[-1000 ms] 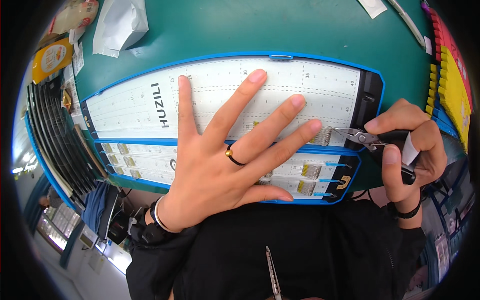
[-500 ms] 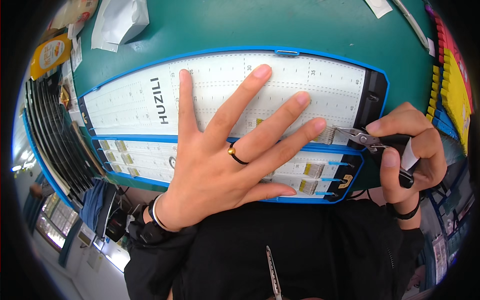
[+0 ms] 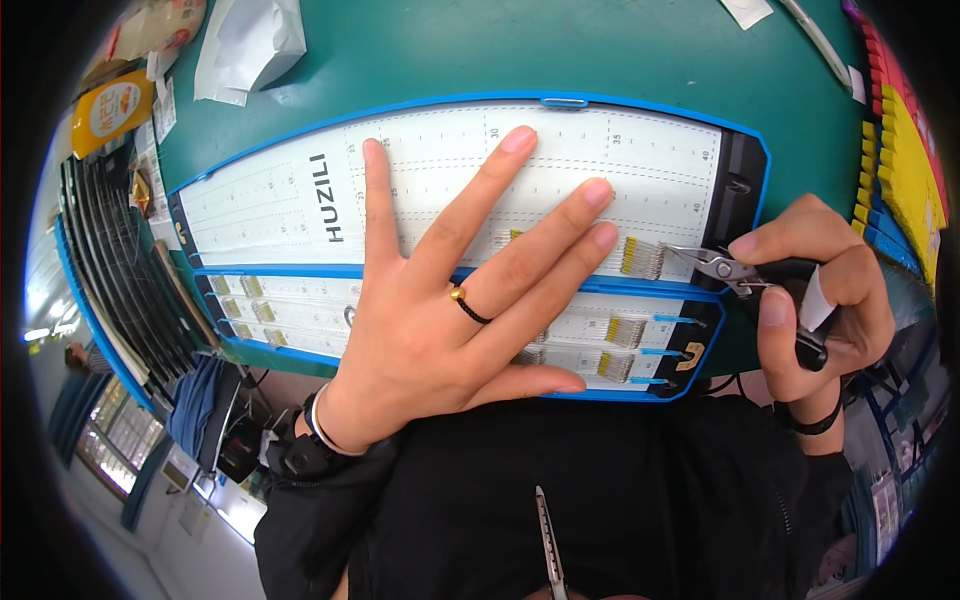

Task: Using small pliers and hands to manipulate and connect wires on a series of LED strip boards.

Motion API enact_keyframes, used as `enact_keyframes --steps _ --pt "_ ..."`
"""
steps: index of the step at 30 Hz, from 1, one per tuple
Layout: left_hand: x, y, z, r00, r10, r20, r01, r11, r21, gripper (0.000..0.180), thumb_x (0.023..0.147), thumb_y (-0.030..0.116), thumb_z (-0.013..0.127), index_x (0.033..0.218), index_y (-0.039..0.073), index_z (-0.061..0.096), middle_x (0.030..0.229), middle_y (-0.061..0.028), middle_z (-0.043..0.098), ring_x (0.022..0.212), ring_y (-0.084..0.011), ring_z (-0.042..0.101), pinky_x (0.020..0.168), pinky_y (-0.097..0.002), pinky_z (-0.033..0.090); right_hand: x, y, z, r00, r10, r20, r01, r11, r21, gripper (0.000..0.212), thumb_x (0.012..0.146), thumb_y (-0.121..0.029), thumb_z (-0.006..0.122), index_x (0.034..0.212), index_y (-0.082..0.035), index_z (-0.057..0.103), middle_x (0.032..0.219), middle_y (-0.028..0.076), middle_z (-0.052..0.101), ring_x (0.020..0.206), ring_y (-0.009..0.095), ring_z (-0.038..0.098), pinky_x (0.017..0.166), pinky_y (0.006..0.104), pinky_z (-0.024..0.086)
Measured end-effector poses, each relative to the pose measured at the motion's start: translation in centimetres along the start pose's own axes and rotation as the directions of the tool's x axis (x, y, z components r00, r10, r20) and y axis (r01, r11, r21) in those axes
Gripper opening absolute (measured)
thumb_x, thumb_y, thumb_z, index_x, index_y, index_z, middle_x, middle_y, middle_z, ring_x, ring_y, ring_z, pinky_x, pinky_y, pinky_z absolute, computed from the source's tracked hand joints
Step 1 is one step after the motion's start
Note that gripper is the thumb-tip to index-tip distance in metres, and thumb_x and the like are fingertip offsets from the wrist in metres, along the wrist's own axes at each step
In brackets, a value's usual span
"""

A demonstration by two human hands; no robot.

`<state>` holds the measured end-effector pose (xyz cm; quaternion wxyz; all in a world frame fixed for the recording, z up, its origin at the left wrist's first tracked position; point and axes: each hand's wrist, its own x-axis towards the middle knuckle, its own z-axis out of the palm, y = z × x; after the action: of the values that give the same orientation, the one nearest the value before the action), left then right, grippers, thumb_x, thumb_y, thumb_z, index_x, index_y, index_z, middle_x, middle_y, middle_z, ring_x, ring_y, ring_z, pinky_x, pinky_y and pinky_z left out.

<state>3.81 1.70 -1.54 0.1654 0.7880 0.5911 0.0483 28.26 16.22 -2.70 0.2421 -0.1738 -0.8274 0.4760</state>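
Note:
My left hand (image 3: 425, 315) lies with fingers spread across an open flat blue-edged case (image 3: 270, 190), its palm over the fold between the two white ruled panels. In my right hand (image 3: 835, 300) is a pair of small pliers (image 3: 718, 265) with black handles. Their pointed tips touch or nearly touch a bundle of fine metal pins with yellow parts (image 3: 643, 258) on the upper panel; I cannot tell whether they grip a pin. Similar pin bundles (image 3: 626, 331) sit on the lower panel, near blue ties (image 3: 672, 319) at its right end. My left hand hides the middle of both panels.
A green table (image 3: 440, 50) lies under the case. At the far left are a white paper packet (image 3: 250, 50) and a yellow package (image 3: 112, 110), with a stack of dark boards (image 3: 105, 260) nearer. Yellow and blue toothed pieces (image 3: 890, 190) stand at the right.
My left index finger has drawn back toward the middle finger, uncovering the yellow part of the pin bundle. The pliers stay at that bundle. The whole view has shifted slightly.

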Motion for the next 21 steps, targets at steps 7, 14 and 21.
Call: enact_keyframes --steps 7,14,21 --pt "0.08 0.13 -0.26 1.000 -0.009 0.008 0.009 1.000 -0.021 0.082 0.082 0.075 0.038 0.132 0.016 0.064 0.144 -0.0011 0.055 0.140 -0.0397 0.040 0.112 -0.0739 0.007 0.17 -0.08 0.32 0.999 -0.051 -0.014 0.051 0.999 -0.010 0.022 0.082 0.005 0.056 0.084 -0.007 0.038 0.094 0.025 0.067 0.072 0.021 0.056 0.065 0.0323 0.044" --pt "-0.21 0.02 -0.20 1.000 -0.010 -0.009 0.009 1.000 -0.022 0.079 0.081 0.074 0.040 0.134 0.019 0.062 0.145 -0.0010 0.054 0.141 -0.0363 0.040 0.112 -0.0741 0.008 0.14 0.37 0.32 0.990 -0.089 -0.106 0.097 0.993 0.071 0.030 0.072 0.012 0.063 0.084 -0.005 0.042 0.088 0.028 0.068 0.068 0.022 0.061 0.060 0.0305 0.045" --pt "-0.17 0.08 -0.23 1.000 -0.012 -0.014 0.011 1.000 -0.015 0.077 0.082 0.073 0.041 0.134 0.020 0.063 0.145 -0.0004 0.054 0.141 -0.0354 0.040 0.112 -0.0743 0.008 0.21 0.00 0.76 0.993 -0.068 -0.096 0.072 0.997 0.036 0.024 0.076 0.009 0.058 0.080 -0.006 0.039 0.088 0.026 0.067 0.070 0.021 0.058 0.065 0.0314 0.044"
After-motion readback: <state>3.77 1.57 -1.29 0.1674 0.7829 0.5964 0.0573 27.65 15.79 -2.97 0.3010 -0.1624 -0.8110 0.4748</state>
